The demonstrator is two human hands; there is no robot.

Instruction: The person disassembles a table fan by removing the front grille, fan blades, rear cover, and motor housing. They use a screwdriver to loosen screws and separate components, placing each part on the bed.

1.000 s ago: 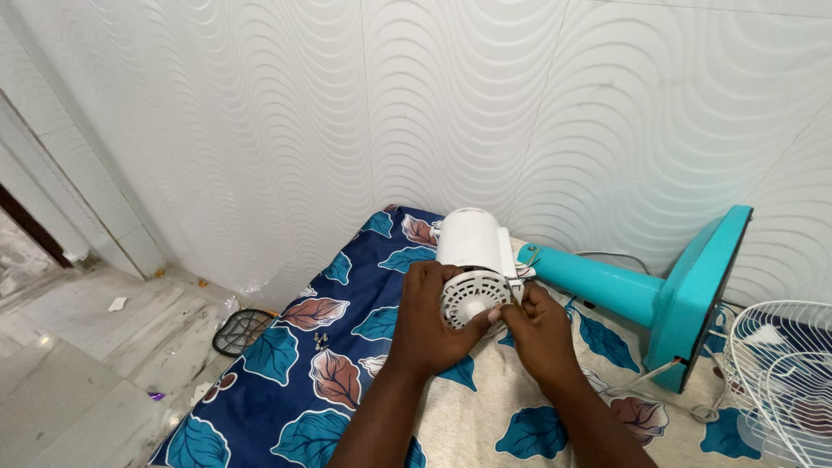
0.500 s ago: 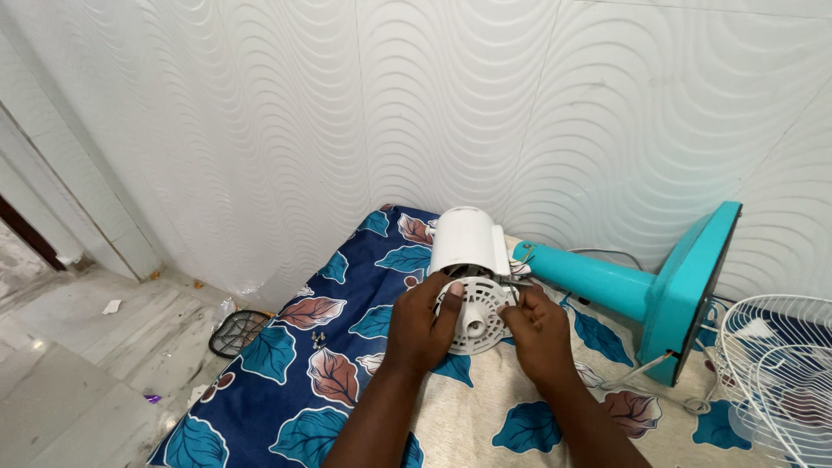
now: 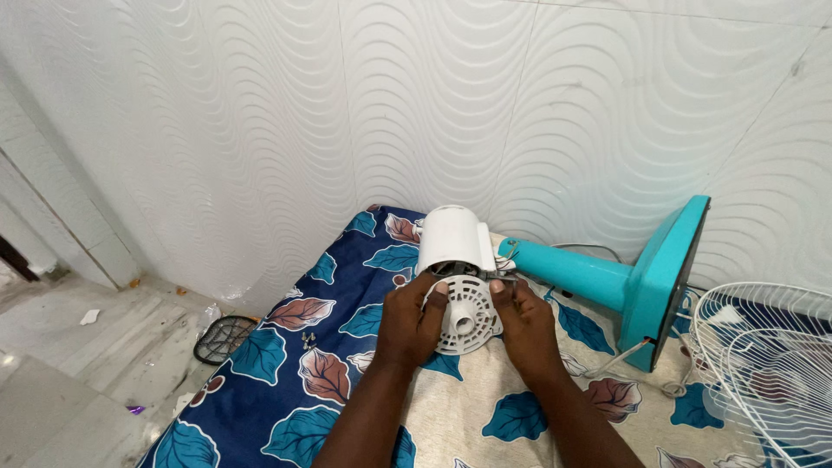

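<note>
Leaf-print cloth [image 3: 286, 347] at lower centre, wavy white wall [image 3: 260, 113] above. Left hand [image 3: 407, 325] and right hand [image 3: 520, 322] both gripping vented cover [image 3: 466, 316], now pulled off white motor housing [image 3: 453, 243].

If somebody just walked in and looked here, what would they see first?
Probably the two hands in the middle: the left hand and the right hand hold a round white vented fan motor cover just in front of the white motor housing. Next, the bright teal fan stand lying on its side to the right, on a leaf-patterned blue cloth.
</note>
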